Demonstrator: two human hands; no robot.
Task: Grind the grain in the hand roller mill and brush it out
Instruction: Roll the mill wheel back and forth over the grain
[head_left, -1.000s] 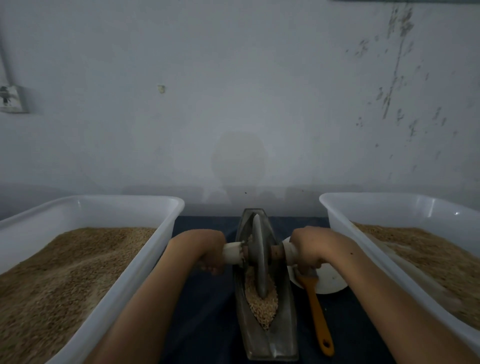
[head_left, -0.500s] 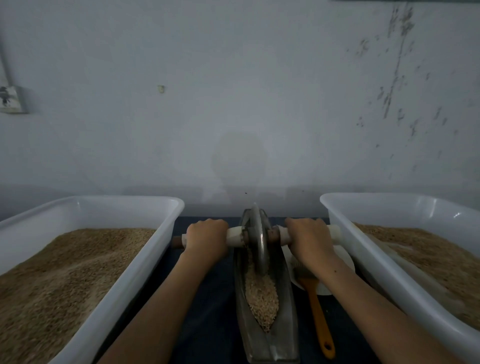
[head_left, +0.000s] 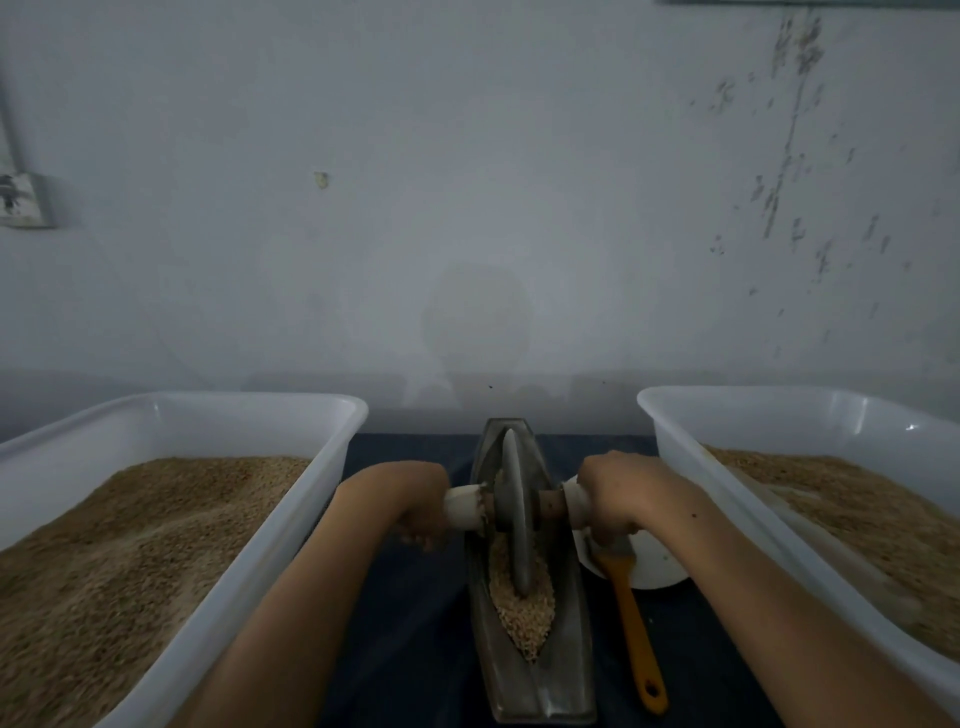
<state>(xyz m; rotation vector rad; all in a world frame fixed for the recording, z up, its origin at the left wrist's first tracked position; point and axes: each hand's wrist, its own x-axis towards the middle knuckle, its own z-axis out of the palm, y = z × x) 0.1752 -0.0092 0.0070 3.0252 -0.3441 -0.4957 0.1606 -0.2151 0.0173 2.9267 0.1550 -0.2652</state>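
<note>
Gripping the axle (head_left: 462, 506) in both fists, the wheel (head_left: 514, 514) is held between left hand (head_left: 423, 506) and right hand (head_left: 608, 499), crosswise to the trough (head_left: 563, 623) of grain (head_left: 522, 608).

The mill trough (head_left: 535, 670) is dull grey metal, and the grain (head_left: 522, 613) in it is pale tan. At 3 o'clock of it the brush handle (head_left: 636, 644) is orange. Both tubs (head_left: 218, 410) are translucent white. The desk cloth (head_left: 415, 623) is dark blue.
</note>
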